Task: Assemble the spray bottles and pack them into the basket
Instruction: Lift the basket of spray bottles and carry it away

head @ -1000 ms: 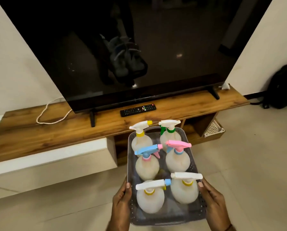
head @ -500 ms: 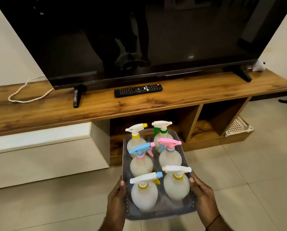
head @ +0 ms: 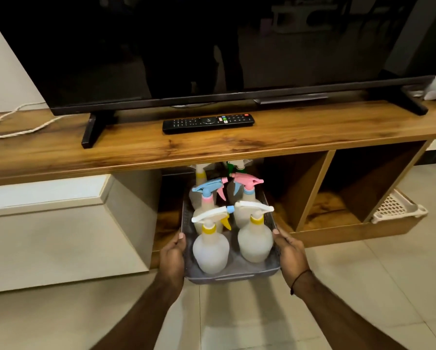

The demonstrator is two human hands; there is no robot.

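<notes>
Now the basket, far end under the tabletop (previously clear), points lengthwise away; left hand and right hand clasp its sides.

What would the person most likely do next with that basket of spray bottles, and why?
Probably push the basket further into the open compartment under the wooden shelf. The left hand and right hand grip its sides, its far end is already under the shelf, and the near two spray bottles stick out in front.
</notes>
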